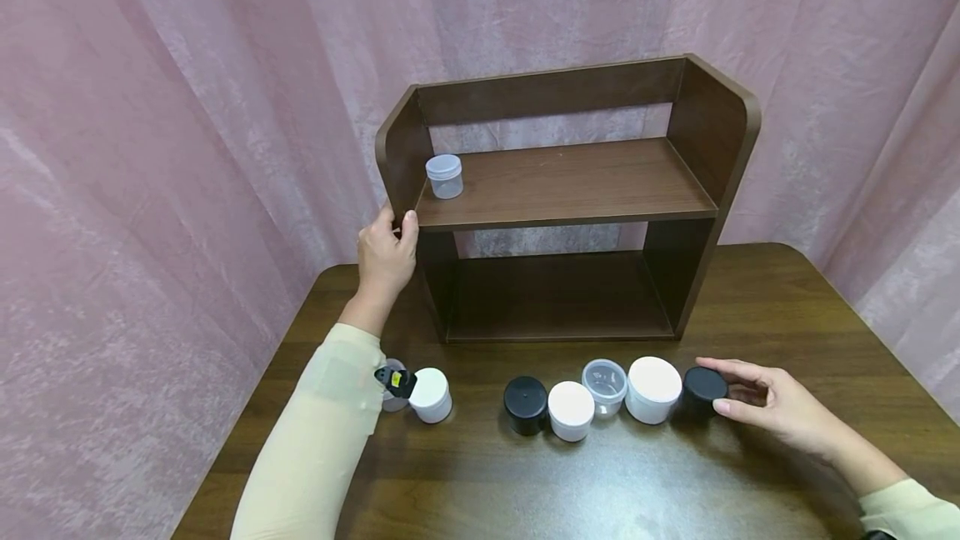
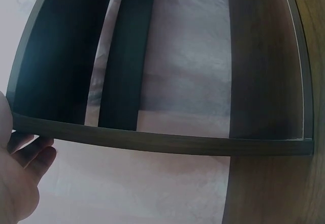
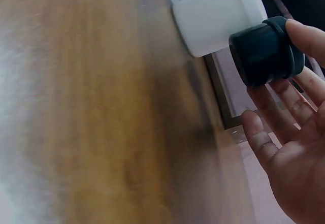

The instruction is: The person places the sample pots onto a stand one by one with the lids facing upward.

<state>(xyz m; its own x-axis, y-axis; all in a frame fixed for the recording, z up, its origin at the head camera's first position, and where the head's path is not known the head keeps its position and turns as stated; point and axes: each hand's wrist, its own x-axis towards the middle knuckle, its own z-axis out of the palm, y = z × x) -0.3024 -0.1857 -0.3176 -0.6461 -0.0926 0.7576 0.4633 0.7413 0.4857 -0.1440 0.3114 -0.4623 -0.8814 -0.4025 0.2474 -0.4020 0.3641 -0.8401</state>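
Head view: the left hand [image 1: 384,257] grips the front edge of the left side panel of a brown wooden shelf [image 1: 577,182], thumb in front, probably to steady it. A translucent lidded jar [image 1: 446,179] stands upright on the upper board, near that panel. The right hand [image 1: 776,407] grasps a black lidded jar [image 1: 705,390] at the right end of a row on the counter [image 1: 465,482], just beside a wide white jar [image 1: 654,392]; the row's spacing seems to leave its outer side free for fingers.

Left wrist view: fingers reach behind the panel, which suggests a wrap-around hold on the frame.

Right wrist view: thumb and fingers pinch the black jar near its lid, perhaps because the rim gives purchase; whether its base touches the counter is hard to tell.
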